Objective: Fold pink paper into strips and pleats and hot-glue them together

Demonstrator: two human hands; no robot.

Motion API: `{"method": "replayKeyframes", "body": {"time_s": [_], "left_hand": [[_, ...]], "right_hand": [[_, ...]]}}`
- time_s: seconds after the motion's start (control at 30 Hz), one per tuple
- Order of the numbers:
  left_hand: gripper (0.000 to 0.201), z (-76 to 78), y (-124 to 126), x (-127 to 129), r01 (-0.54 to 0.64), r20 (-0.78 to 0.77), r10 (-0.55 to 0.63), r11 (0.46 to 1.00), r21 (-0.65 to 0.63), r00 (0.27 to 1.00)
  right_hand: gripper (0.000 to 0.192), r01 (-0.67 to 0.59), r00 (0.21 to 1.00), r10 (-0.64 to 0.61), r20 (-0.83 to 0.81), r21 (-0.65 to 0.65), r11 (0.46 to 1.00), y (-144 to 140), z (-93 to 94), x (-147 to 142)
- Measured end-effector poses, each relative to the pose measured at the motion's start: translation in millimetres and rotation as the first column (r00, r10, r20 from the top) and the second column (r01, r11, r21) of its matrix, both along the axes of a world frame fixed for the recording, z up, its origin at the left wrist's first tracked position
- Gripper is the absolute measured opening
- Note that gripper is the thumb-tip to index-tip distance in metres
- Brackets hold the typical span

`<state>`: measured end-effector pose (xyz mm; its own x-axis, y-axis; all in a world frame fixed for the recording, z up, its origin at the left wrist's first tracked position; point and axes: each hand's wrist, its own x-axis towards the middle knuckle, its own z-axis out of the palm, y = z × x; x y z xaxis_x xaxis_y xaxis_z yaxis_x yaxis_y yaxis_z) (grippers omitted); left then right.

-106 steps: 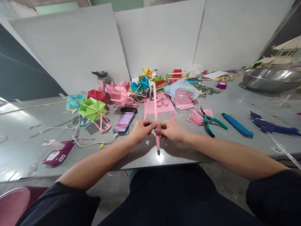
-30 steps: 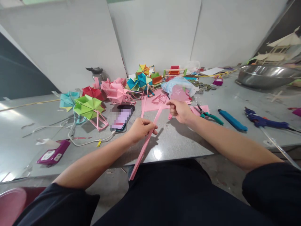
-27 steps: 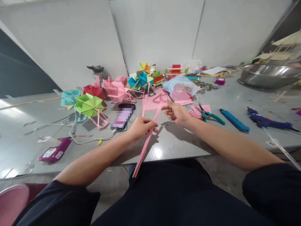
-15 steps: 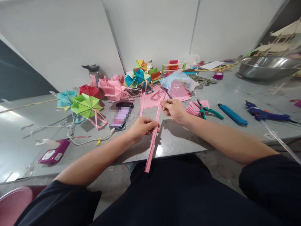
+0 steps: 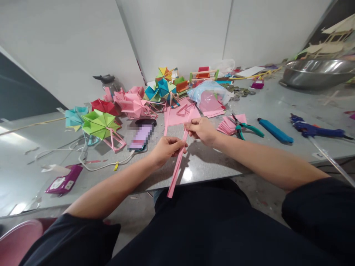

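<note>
A long folded strip of pink paper slants between my hands, its lower end hanging past the table's front edge. My left hand pinches it near the middle, thumb on top. Higher up, my right hand grips the same strip between thumb and fingers. Behind the hands lie pink paper sheets, with a small pink folded triangle on top. Another narrow pink strip lies just beyond my left hand.
Left stand folded-paper wheels, one green, a phone on a cable and a purple tissue pack. Right lie pliers, a blue cutter, a glue gun and a metal bowl.
My right hand has slid down the strip, closer to my left hand. The strip's lower end has shifted slightly left and up in view.
</note>
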<state>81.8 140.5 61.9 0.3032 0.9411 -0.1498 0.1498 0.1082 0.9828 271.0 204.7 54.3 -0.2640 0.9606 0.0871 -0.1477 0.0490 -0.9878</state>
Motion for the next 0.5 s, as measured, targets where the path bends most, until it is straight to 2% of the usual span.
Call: {"method": "replayKeyframes", "body": {"time_s": [0.13, 0.27, 0.4, 0.5], "left_hand": [[0.031, 3.4, -4, 1, 0.054, -0.022, -0.054, 0.999, -0.002, 0.998], [0.031, 6.7, -6, 1, 0.042, -0.030, -0.041, 0.999, 0.032, 0.999], [0.029, 8.3, -4, 0, 0.031, -0.046, -0.028, 0.997, 0.069, 0.999], [0.027, 7.6, -5, 0, 0.060, -0.062, -0.057, 0.996, 0.058, 0.996]], "right_hand": [[0.041, 0.063, 0.998, -0.063, -0.020, 0.024, 0.998, 8, 9.9, 11], [0.042, 0.070, 0.998, -0.070, -0.002, 0.038, 0.997, 10, 19.5, 19], [0.045, 0.077, 0.997, -0.078, 0.012, 0.060, 0.995, 12, 22.8, 20], [0.044, 0.136, 0.991, -0.135, -0.010, 0.071, 0.988, 18, 24.7, 25]]}}
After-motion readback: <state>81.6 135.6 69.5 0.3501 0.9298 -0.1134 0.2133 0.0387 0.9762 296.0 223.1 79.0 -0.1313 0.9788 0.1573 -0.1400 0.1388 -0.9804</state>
